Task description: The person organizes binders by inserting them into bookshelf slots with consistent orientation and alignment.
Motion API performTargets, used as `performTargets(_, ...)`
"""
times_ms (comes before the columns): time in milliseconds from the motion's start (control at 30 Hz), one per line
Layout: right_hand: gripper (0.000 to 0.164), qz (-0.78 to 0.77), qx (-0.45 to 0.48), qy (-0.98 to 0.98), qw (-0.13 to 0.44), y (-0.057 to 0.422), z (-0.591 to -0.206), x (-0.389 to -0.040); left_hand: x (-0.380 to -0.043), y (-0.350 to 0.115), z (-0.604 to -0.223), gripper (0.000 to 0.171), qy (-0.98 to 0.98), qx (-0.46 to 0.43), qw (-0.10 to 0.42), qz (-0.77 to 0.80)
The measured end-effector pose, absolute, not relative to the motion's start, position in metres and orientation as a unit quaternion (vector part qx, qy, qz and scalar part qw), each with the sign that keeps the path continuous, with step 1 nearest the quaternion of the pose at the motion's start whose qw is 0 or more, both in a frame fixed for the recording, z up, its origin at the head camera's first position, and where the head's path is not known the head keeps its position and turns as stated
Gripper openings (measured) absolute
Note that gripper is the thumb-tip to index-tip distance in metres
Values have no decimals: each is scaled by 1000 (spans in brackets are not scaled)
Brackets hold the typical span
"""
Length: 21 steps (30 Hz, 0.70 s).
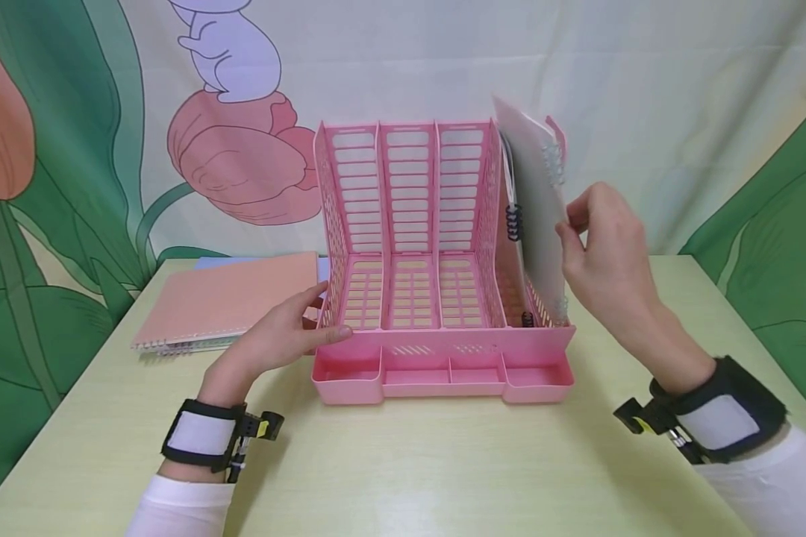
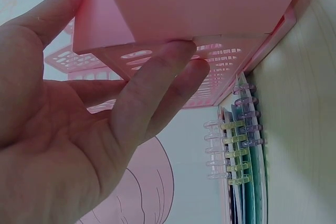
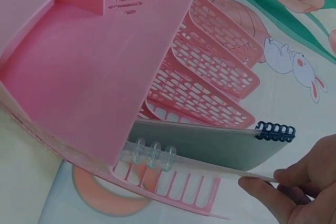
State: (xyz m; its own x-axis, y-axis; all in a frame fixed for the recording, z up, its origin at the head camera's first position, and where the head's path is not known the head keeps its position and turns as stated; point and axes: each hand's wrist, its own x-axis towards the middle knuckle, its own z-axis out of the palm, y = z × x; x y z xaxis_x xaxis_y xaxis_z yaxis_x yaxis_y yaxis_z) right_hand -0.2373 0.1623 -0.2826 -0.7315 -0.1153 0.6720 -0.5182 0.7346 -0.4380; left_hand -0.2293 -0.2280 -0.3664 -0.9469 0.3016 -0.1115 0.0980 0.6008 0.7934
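Note:
A pink desk file organizer (image 1: 410, 339) stands upright in front of me. My left hand (image 1: 285, 328) holds its left front corner, with the thumb over the front edge and the fingers along the outer side wall, as the left wrist view shows. My right hand (image 1: 607, 250) pinches the edge of a ring-bound notebook (image 1: 537, 201) with pale clear rings (image 3: 155, 155). That notebook stands inside the rightmost compartment, its upper part tilted to the left. Beside it in the same compartment is another notebook with dark blue rings (image 1: 513, 222).
Left of the organizer lies a stack of ring-bound notebooks, a peach one (image 1: 235, 294) on top and a blue one (image 1: 218, 262) partly under it. Small open trays (image 1: 443, 389) run along the organizer's front. A printed cloth (image 1: 645, 112) hangs behind the table (image 1: 443, 470).

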Motion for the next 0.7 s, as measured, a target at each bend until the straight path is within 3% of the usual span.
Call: performTargets(700,12,295,196,-895,270,160,-299,-252,-231,-229,-367,94,884,115,121,436)
